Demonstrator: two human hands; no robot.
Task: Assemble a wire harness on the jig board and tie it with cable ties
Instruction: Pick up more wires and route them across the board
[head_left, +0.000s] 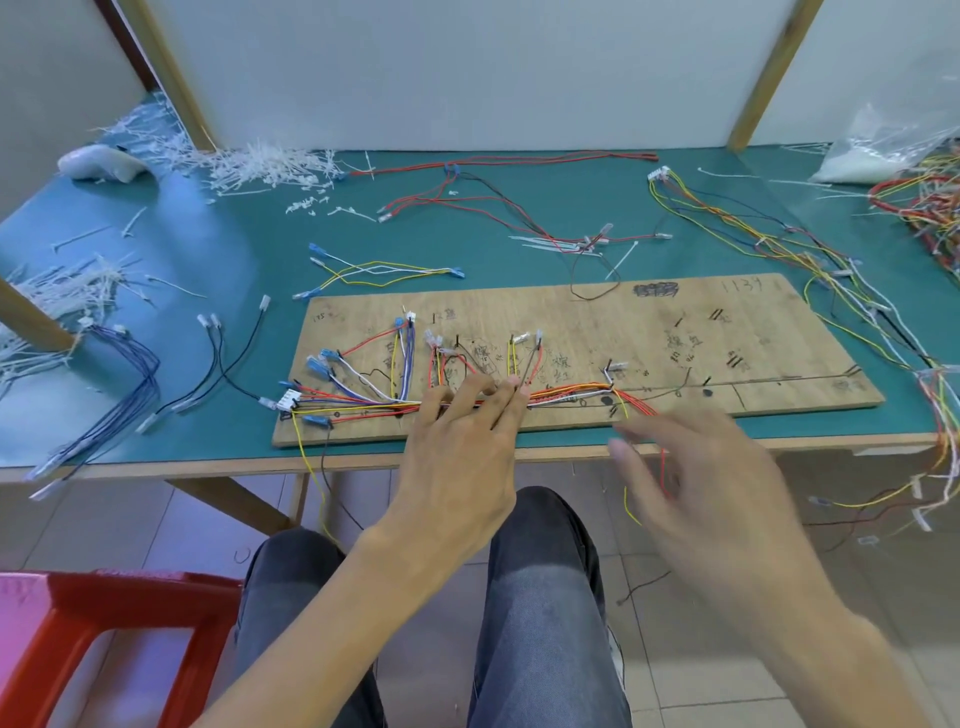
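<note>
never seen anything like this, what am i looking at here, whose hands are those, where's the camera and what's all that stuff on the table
There is no machine here. A person is working with two bare hands, and the single picture comes from a camera worn on their head, looking down past their knees. On the green table lies a wooden jig board, a plank with marks and small pins that show where each wire should run. A bundle of coloured wires already lies along it. The left hand rests straight fingers on that bundle. The right hand is blurred, open, and seems to hold nothing. Around the board are loose wires, with a pile of white cable ties at the back left.
</note>
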